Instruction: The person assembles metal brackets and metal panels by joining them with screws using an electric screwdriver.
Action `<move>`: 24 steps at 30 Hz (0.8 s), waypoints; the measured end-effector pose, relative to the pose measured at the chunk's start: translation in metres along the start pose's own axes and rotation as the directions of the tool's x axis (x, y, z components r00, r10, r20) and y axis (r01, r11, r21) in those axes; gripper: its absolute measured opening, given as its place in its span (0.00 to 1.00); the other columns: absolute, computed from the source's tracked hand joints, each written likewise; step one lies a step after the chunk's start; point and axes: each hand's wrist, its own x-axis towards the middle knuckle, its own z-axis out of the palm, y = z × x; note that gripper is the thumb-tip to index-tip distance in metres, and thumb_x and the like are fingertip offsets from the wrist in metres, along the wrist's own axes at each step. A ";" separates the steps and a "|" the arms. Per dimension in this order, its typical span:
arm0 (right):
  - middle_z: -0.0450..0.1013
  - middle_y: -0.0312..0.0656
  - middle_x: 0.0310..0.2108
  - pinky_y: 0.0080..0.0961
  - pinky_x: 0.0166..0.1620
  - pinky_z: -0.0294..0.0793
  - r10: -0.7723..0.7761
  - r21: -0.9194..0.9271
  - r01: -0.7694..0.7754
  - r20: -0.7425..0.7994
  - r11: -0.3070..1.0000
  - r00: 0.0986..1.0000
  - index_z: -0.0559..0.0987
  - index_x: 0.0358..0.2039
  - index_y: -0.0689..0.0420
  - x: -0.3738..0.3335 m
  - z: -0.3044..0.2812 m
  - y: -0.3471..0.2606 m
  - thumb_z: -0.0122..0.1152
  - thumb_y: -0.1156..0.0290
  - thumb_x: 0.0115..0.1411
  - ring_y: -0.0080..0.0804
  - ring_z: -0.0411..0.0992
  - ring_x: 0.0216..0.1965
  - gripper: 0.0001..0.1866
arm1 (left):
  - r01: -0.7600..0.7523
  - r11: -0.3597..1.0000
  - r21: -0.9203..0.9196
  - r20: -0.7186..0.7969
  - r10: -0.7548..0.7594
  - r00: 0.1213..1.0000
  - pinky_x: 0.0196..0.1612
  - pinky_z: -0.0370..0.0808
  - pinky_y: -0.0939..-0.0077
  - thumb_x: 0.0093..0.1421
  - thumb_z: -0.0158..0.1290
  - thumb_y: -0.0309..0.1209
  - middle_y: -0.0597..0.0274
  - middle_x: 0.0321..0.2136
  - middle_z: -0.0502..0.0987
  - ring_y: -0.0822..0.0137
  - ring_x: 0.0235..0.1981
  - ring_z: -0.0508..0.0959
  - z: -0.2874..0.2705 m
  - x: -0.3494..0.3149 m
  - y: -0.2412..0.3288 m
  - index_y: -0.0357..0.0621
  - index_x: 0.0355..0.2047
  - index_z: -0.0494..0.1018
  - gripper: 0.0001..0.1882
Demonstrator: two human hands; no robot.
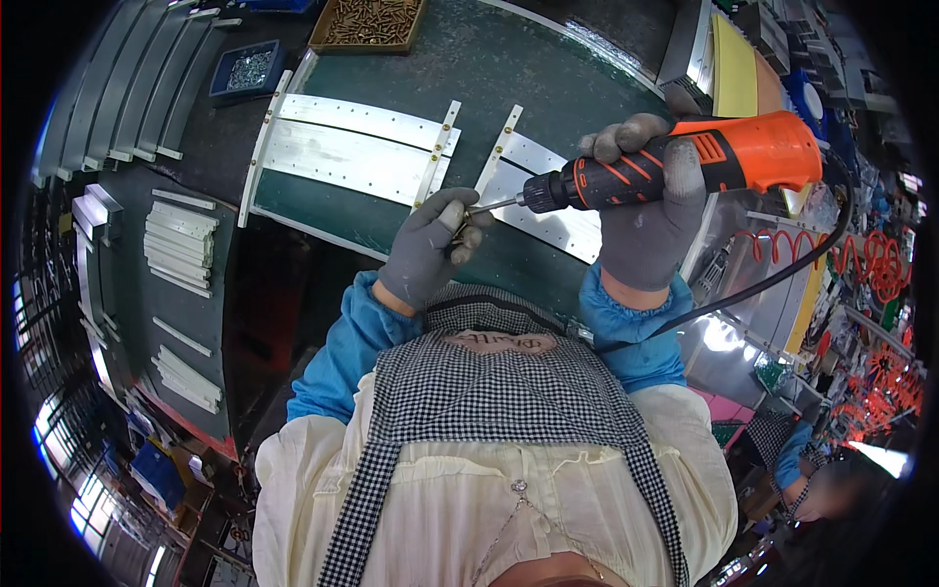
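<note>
My right hand (650,225), in a grey glove, is wrapped round an orange and black power drill (763,152) that points left. Its thin bit (501,204) reaches the fingertips of my gloved left hand (425,249). Those fingers are pinched together at the bit's tip; a small brassy glint shows between them, too small to name. Just beyond the hands lie silvery metal panels (342,161) with rows of holes. A narrow strip (435,161) with brass-coloured screws crosses their right end, and another strip (497,147) edges a second panel (562,233), partly hidden by the drill.
A tray of brass-coloured screws (367,24) and a blue bin of small silvery parts (246,70) stand at the far side. White strips (179,245) are stacked on the left. The drill's black cable (773,279) loops down at right. Another person (797,470) is at lower right.
</note>
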 end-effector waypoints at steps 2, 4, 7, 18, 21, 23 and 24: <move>0.75 0.43 0.33 0.44 0.47 0.75 0.021 -0.025 -0.022 -0.006 0.999 1.000 0.64 0.59 0.61 -0.001 -0.003 0.001 0.56 0.61 0.65 0.35 0.75 0.36 0.27 | -0.023 0.998 0.063 -0.037 0.026 0.999 0.23 0.66 0.91 0.71 0.44 0.37 0.55 0.35 0.73 0.78 0.26 0.69 0.000 0.000 -0.005 0.34 0.58 0.63 0.22; 0.75 0.43 0.34 0.44 0.47 0.75 0.072 0.007 -0.072 -0.097 0.997 0.993 0.66 0.57 0.61 -0.001 -0.006 0.005 0.56 0.61 0.65 0.36 0.75 0.35 0.25 | -0.014 0.997 0.070 -0.007 0.015 1.000 0.23 0.65 0.90 0.71 0.44 0.38 0.56 0.31 0.73 0.78 0.23 0.68 -0.004 -0.001 -0.004 0.34 0.57 0.64 0.22; 0.75 0.43 0.34 0.45 0.46 0.76 0.066 0.020 -0.064 -0.158 0.998 0.985 0.65 0.56 0.60 -0.002 -0.011 0.009 0.55 0.61 0.65 0.36 0.76 0.35 0.24 | 0.009 0.992 0.130 -0.071 0.000 0.997 0.22 0.65 0.90 0.70 0.46 0.41 0.60 0.26 0.73 0.79 0.20 0.68 0.008 -0.003 0.001 0.36 0.56 0.65 0.22; 0.75 0.44 0.33 0.36 0.41 0.79 -0.200 -0.188 0.181 -0.087 0.965 0.976 0.59 0.60 0.61 0.007 0.002 0.026 0.58 0.83 0.56 0.34 0.77 0.33 0.31 | 0.154 -0.141 0.978 -0.124 0.203 0.971 0.36 0.76 0.56 0.61 0.55 0.44 0.49 0.29 0.80 0.47 0.33 0.80 -0.011 -0.001 -0.014 0.43 0.45 0.75 0.19; 0.75 0.43 0.32 0.33 0.40 0.79 -0.150 -0.183 0.131 -0.093 0.974 0.984 0.60 0.59 0.61 0.008 0.008 0.031 0.59 0.83 0.55 0.33 0.77 0.33 0.31 | 0.148 -0.172 0.974 -0.108 0.223 0.969 0.35 0.76 0.57 0.61 0.54 0.44 0.49 0.28 0.80 0.48 0.32 0.81 -0.014 -0.002 -0.014 0.44 0.41 0.76 0.17; 0.75 0.42 0.32 0.30 0.39 0.79 -0.150 -0.212 0.132 -0.073 0.968 0.986 0.60 0.58 0.62 0.011 0.004 0.039 0.61 0.83 0.54 0.31 0.77 0.33 0.32 | 0.143 -0.205 0.968 -0.099 0.209 0.973 0.35 0.76 0.56 0.61 0.54 0.44 0.50 0.27 0.80 0.48 0.31 0.80 -0.013 -0.002 -0.011 0.45 0.40 0.77 0.16; 0.75 0.41 0.31 0.27 0.37 0.79 -0.152 -0.241 0.134 -0.055 0.961 0.987 0.61 0.57 0.62 0.011 0.003 0.041 0.63 0.83 0.53 0.29 0.77 0.32 0.32 | 0.143 -0.205 0.968 -0.099 0.208 0.973 0.35 0.76 0.56 0.61 0.54 0.44 0.50 0.27 0.80 0.48 0.31 0.80 -0.012 -0.002 -0.009 0.45 0.40 0.77 0.16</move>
